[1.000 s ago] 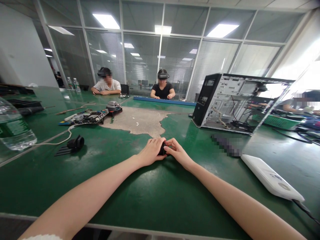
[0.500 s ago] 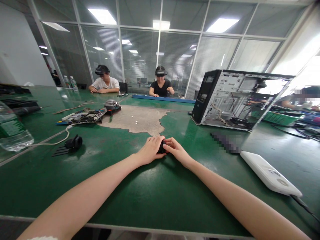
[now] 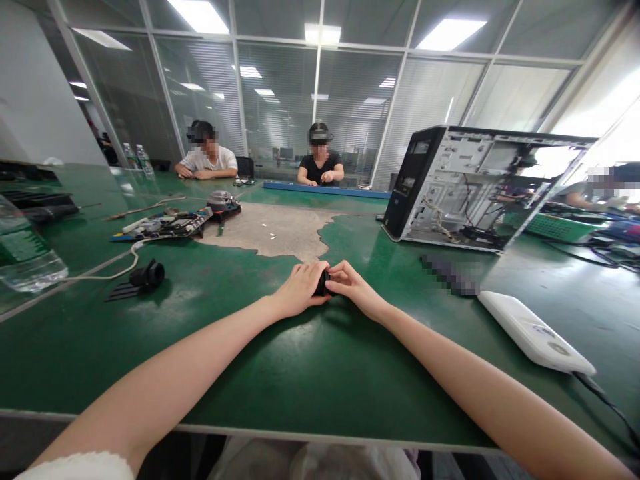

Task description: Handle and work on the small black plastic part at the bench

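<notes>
A small black part (image 3: 322,285), mostly covered by fingers, is held between both hands just above or on the green table (image 3: 300,373); I cannot tell its kind. My left hand (image 3: 301,287) wraps round it from the left, thumb below and fingers over the top. From the right, my right hand (image 3: 351,287) pinches its side with thumb and fingertips. To the left lies a black plastic piece (image 3: 145,277) with a round open end and several long prongs. A circuit board (image 3: 167,225) with a fan-like cooler (image 3: 223,202) sits farther back.
An opened computer case (image 3: 450,187) stands at the back right. A white power bank (image 3: 535,330) with a black cable lies right, a water bottle (image 3: 30,250) left. Two people (image 3: 207,160) sit across the table; another person (image 3: 595,190) is at far right, by a green basket (image 3: 560,227).
The view has tipped down slightly, so everything sits higher in it. Both hands keep hold of the black part with little change. The person opposite in black has lowered a raised hand.
</notes>
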Demonstrator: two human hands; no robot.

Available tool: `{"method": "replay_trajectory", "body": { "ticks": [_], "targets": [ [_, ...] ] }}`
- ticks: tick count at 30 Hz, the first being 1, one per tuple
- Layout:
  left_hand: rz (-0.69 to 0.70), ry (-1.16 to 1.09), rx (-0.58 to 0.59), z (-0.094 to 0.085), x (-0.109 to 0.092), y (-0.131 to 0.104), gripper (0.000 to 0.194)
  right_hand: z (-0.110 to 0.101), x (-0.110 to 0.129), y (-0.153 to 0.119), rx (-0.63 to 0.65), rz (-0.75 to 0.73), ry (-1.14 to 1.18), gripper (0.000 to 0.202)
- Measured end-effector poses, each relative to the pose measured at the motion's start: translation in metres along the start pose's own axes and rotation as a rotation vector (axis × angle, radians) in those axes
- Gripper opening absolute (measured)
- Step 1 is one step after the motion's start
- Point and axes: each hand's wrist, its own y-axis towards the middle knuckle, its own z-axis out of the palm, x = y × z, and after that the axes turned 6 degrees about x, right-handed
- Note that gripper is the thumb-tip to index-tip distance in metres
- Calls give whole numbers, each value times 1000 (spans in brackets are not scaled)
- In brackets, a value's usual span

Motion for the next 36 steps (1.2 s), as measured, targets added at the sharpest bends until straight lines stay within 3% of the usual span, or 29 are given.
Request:
{"method": "replay_trajectory", "body": {
  "ticks": [9,15,19,24,31,36],
  "targets": [
    [16,12,-12,5,3,0,57,1,-8,5,-107,81,-50,25],
    [20,24,-3,4,4,-1,56,-3,-5,1,57,17,-11,33],
    [16,21,-6,4,3,-1,56,2,-4,1,-36,19,-19,22],
    [11,8,5,3,2,-1,55,4,-7,5,-110,50,-64,23],
    [2,14,5,3,2,-1,58,-1,-4,0,54,-11,-21,34],
    [14,26,-4,4,1,-1,58,4,-6,-1,-51,-4,-52,22]
  ]
}}
